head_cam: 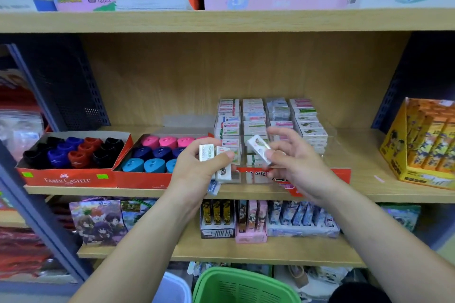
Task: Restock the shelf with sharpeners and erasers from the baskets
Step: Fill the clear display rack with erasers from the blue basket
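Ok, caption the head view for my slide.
Left hand holds several erasers, right hand pinches one eraser, before the eraser display on the shelf beside sharpener boxes.

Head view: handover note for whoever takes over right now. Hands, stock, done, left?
Hands: left hand grips several erasers; right hand pinches one eraser, in front of the eraser stacks on the middle shelf.
Done: sharpener boxes look filled where visible; many erasers stacked.
Left: place the held erasers, probably in the front rows.
Below: green basket, contents not visible.
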